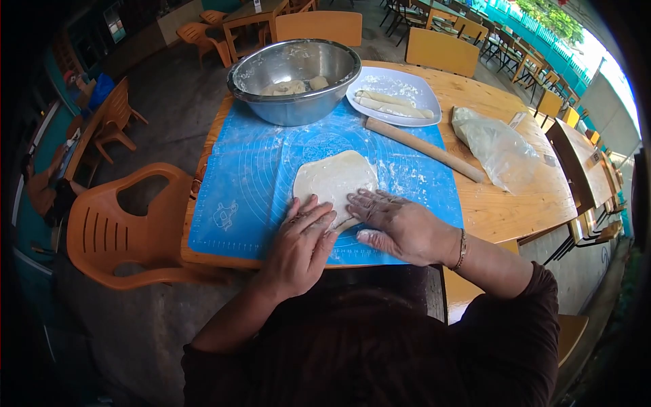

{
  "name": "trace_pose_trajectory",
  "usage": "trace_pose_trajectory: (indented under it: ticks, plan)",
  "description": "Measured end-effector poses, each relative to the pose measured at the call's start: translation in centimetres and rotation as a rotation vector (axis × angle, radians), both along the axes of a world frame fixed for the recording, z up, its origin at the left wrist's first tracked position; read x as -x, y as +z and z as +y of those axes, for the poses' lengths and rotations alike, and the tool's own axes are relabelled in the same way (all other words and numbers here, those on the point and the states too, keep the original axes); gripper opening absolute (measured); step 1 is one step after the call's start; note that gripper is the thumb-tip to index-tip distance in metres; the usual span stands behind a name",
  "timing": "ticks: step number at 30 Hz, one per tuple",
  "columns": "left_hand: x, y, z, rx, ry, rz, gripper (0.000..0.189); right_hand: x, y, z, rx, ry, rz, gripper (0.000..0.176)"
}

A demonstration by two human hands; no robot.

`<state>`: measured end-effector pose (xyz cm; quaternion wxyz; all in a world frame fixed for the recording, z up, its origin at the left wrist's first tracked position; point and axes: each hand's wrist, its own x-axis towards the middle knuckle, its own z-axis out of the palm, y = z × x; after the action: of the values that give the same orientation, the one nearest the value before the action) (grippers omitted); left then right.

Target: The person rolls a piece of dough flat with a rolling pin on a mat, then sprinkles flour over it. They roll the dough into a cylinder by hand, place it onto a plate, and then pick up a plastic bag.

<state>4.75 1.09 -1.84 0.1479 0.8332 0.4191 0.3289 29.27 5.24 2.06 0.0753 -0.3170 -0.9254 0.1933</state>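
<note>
A flattened round of pale dough (333, 178) lies on the blue baking mat (237, 169), which has flour scattered over it. My left hand (298, 247) rests on the near left edge of the dough, its fingers stretched forward and dusted with flour. Across the near right edge lies my right hand (410, 229), palm down, with fingers apart and floury. Between the two hands a narrow part of the dough's near edge shows; the parts beneath the fingers are hidden. A wooden rolling pin (424, 150) sits diagonally on the mat's right side, touched by neither hand.
At the back stands a metal bowl (295, 108) with dough pieces inside. Beside it, a white plate (415, 80) bears rolled dough pieces (393, 105). A clear plastic bag (495, 146) lies on the wooden table (536, 203) at right. An orange chair (129, 224) stands left.
</note>
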Motion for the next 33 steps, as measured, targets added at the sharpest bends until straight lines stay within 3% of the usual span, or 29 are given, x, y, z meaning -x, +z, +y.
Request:
trace_pose_trajectory:
  ticks: [3, 4, 7, 9, 13, 16, 18, 19, 22, 24, 27, 33]
  plan:
    - [-1.0, 0.1, 0.1, -0.074, -0.024, 0.078, 0.035, -1.6, -0.2, 1.7, -0.069, -0.164, -0.023, 0.054]
    - [-1.2, 0.2, 0.0, -0.078, -0.024, 0.08, 0.035, -1.4, -1.0, 1.9, -0.218, -0.172, -0.058, 0.053]
    - [-1.2, 0.3, -0.5, -0.103, -0.01, 0.128, 0.037, 0.1, -1.5, 0.4, -0.296, -0.083, -0.006, 0.051]
    - [-0.8, 0.3, -0.8, 0.048, 0.014, 0.071, 0.038, 0.3, -2.3, -0.3, -0.179, -0.013, 0.099, 0.05]
    - [-0.8, 0.8, -0.6, 0.068, 0.079, 0.106, 0.037, -0.6, -2.2, -0.3, -0.071, 0.078, 0.135, 0.051]
    - [-0.8, -0.2, 0.0, -0.143, 0.076, 0.224, 0.045, -1.1, -1.4, 0.4, -0.293, -0.057, -0.037, 0.058]
    - [-1.1, -0.8, 0.1, -0.092, 0.104, 0.282, 0.071, -0.5, -1.8, 1.1, -0.306, -0.09, -0.07, 0.062]
    - [-1.4, -0.7, 0.2, -0.093, 0.1, 0.282, 0.071, 0.0, -2.0, 1.6, -0.32, -0.12, -0.101, 0.066]
    - [-1.8, -0.8, 0.7, 0.008, 0.217, 0.449, 0.111, 2.3, -2.7, 3.2, -0.202, -0.026, -0.03, 0.068]
    - [-1.6, -0.8, 1.3, 0.005, 0.224, 0.459, 0.113, 3.5, -2.6, 4.1, -0.132, 0.061, 0.055, 0.068]
    - [-0.6, -0.3, 1.9, 0.035, 0.207, 0.497, 0.115, 4.0, -2.0, 5.0, -0.058, 0.074, -0.016, 0.069]
    - [0.4, 0.7, 1.7, 0.068, 0.202, 0.525, 0.104, 1.1, -2.0, 4.9, -0.273, -0.219, -0.225, 0.072]
